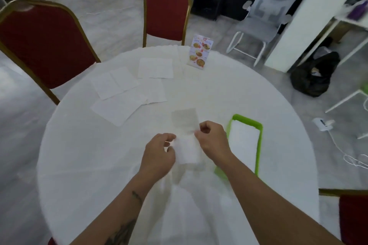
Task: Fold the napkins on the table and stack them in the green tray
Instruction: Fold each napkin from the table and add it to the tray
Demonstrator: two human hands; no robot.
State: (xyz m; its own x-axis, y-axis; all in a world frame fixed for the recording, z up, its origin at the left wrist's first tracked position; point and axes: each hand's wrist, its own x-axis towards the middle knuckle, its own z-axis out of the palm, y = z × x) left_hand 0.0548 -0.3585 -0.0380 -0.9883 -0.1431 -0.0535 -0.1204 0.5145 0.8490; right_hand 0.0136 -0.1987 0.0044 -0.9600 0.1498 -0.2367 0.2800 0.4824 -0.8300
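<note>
Both hands (pixel 159 151) (pixel 212 138) apparently pinch one napkin (pixel 188 150) between.

Looking like a banquet or restaurant dining room doubling as a workspace. Round table (pixel 199 89) wearing a white cloth, red padded chairs (pixel 166 13) with gold frames sitting around it, a standing menu card (pixel 199 52) with food photos near the far edge. Polished marble-look floor (pixel 111 24) running throughout. Off to the right a grey mesh office chair (pixel 272 6) and a black bag (pixel 313 74) sitting on the floor, plus a white cable (pixel 338 145) trailing nearby.
</note>
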